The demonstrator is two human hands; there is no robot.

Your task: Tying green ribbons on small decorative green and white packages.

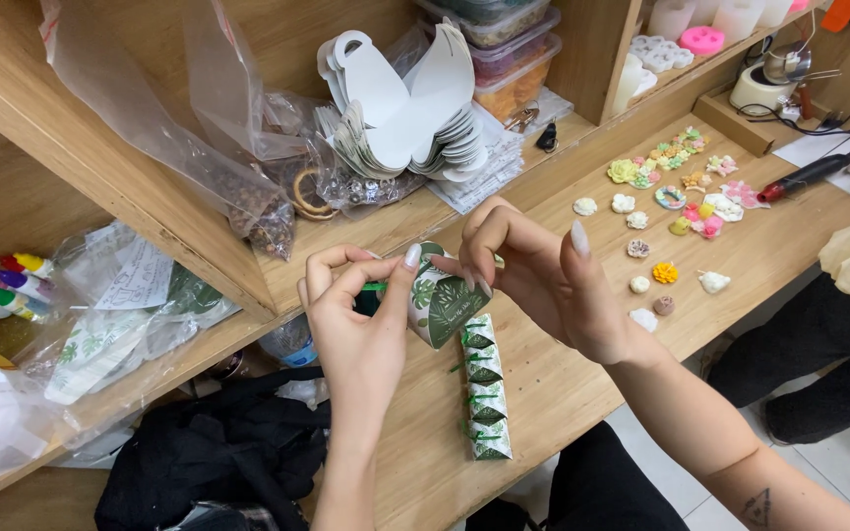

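Note:
A small white gift box printed with green leaves (pixel 445 300) is held between both my hands above the wooden table (pixel 563 383). My left hand (pixel 361 329) pinches its left side at a green ribbon. My right hand (pixel 538 270) grips the top right, fingers curled over it. Just below, a row of several finished leaf-print boxes (pixel 484 388) with green ribbons lies on the table.
A stack of flat white box blanks (pixel 405 108) stands on the shelf behind. Small coloured flower-shaped pieces (pixel 676 192) are scattered at the right. A black bag (pixel 218 447) lies lower left, markers (pixel 7 285) at far left. Another person's dark-trousered legs (pixel 819 344) are at the right.

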